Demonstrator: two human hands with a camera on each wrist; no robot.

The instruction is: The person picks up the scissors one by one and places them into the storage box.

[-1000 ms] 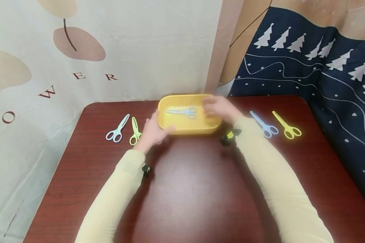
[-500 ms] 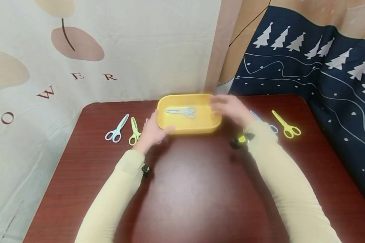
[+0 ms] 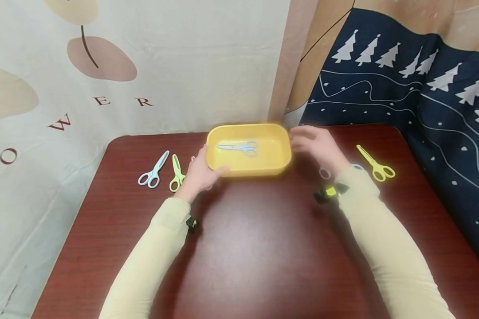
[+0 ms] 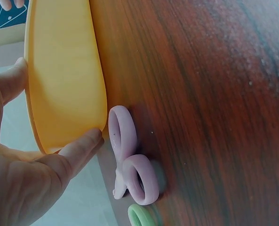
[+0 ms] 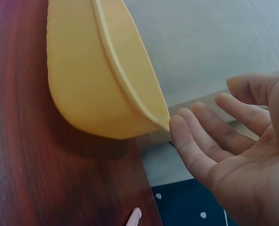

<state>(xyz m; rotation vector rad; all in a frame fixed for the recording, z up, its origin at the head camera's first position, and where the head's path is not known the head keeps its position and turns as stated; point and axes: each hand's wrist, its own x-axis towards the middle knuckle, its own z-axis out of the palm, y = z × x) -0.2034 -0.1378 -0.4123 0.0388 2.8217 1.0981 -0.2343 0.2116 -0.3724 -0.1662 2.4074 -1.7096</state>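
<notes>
A yellow plastic bin (image 3: 249, 170) stands at the table's far edge with a pair of light blue scissors (image 3: 239, 146) lying inside. My left hand (image 3: 201, 173) grips its left front corner, thumb along the front wall. In the left wrist view, pink scissors (image 4: 141, 181) lie close beside those fingers. Just off the bin's right end is my right hand (image 3: 317, 146), fingers loosely bent and holding nothing. Its fingertips come near the bin's rim in the right wrist view. Under this hand, a pink scissor handle (image 3: 324, 173) and a blue scissor handle (image 3: 357, 166) peek out.
On the left lie light blue scissors (image 3: 153, 170) and green scissors (image 3: 177, 173), the latter partly behind my left hand. Yellow scissors (image 3: 376, 165) lie on the right. The dark red wooden table (image 3: 247, 248) meets hanging cloths (image 3: 207, 66) at the back.
My right hand has moved right, from over the bin's right end to beside it, uncovering a pink scissor handle and covering most of the blue scissors. The left hand stays on the bin.
</notes>
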